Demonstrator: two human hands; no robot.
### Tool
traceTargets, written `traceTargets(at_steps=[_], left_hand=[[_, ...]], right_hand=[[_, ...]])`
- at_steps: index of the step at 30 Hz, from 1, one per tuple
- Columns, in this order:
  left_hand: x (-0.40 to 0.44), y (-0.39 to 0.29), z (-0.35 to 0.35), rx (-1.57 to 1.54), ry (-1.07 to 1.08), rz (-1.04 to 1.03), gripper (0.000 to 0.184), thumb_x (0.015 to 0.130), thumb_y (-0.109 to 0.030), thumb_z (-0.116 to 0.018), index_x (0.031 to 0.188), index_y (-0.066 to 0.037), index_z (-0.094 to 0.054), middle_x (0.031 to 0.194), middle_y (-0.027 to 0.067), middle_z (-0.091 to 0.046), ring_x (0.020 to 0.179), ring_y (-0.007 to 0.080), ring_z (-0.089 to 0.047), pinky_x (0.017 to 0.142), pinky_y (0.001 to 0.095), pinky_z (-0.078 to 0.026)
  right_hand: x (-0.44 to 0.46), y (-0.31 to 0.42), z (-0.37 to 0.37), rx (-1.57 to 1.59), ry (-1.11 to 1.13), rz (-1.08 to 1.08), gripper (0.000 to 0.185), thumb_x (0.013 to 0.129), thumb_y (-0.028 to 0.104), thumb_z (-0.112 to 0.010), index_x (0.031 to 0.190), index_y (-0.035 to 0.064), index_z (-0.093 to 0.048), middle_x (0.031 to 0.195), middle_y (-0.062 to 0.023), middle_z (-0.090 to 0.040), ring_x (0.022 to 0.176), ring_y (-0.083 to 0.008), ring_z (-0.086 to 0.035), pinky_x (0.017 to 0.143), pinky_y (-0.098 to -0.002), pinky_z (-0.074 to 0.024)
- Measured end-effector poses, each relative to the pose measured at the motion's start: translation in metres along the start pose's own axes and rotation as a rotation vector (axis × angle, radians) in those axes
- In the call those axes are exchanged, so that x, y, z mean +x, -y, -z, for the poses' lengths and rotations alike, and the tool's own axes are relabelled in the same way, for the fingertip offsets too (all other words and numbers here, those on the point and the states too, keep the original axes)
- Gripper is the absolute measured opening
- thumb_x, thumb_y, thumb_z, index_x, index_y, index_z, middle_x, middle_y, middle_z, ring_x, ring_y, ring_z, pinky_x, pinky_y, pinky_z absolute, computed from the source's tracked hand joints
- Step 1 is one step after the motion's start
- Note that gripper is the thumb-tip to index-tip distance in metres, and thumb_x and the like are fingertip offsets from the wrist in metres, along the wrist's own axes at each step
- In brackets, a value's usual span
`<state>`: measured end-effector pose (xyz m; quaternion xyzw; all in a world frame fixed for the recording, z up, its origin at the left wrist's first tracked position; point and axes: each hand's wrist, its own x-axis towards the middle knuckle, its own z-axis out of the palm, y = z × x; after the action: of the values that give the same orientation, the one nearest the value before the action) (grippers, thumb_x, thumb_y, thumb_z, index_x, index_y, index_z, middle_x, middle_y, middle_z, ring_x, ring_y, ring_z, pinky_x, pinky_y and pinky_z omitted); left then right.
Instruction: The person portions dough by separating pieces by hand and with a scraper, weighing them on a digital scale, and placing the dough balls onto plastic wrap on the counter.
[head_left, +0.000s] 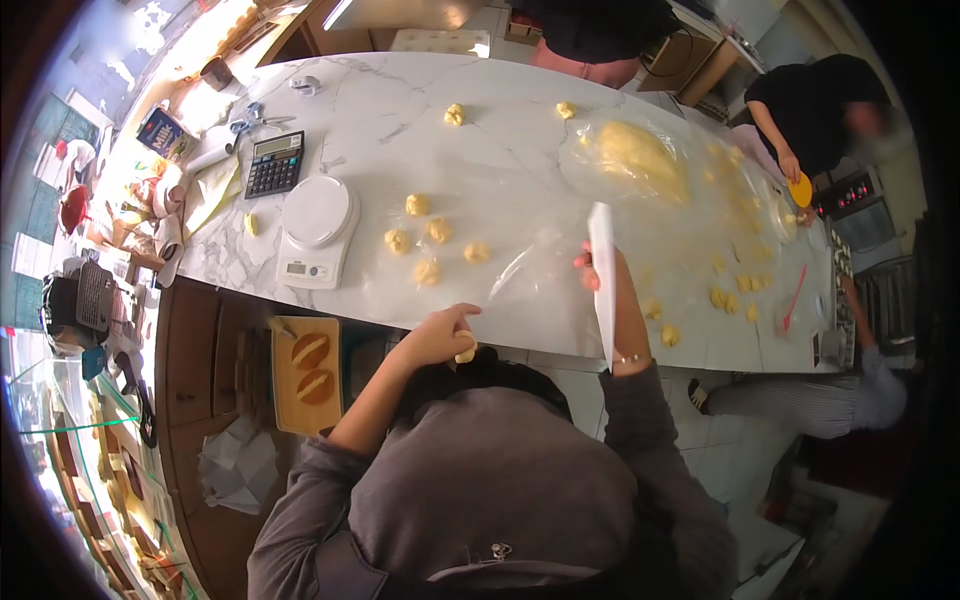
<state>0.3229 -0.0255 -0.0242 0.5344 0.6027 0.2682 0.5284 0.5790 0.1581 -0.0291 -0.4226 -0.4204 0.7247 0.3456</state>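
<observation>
My left hand (436, 334) is at the near edge of the marble table, its fingers curled round a small piece of yellow dough (464, 348). Raised over the table, my right hand (592, 268) grips a thin, flat white board (602, 280), seen nearly edge-on, which covers part of that hand. Several dough lumps (437, 231) lie in a loose group beyond my left hand. To their left stands a white kitchen scale (318, 230) with a bare top. Clear plastic sheeting (530, 265) lies between the lumps and my right hand.
A large dough mass (640, 160) under plastic lies farther back, with more dough pieces (722, 298) to the right. A calculator (275, 165) and scissors (255, 120) are at left. A person (815, 115) holds a yellow round tool (799, 190). Below sits a bread tray (290, 410).
</observation>
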Motion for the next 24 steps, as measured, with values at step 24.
traceTargets(at_steps=[24], left_hand=[[0.069, 0.016, -0.045, 0.697, -0.563, -0.491, 0.044, 0.079, -0.016, -0.056, 0.12, -0.003, -0.049, 0.127, 0.017, -0.045, 0.114, 0.0331, -0.042, 0.096, 0.0478, -0.033]], right_hand=[[-0.114, -0.045, 0.0, 0.936, 0.237, 0.177, 0.034, 0.098, 0.021, -0.029, 0.113, -0.0004, -0.051, 0.116, -0.0183, -0.055, 0.05, -0.0099, -0.045, 0.049, -0.0211, -0.0379]])
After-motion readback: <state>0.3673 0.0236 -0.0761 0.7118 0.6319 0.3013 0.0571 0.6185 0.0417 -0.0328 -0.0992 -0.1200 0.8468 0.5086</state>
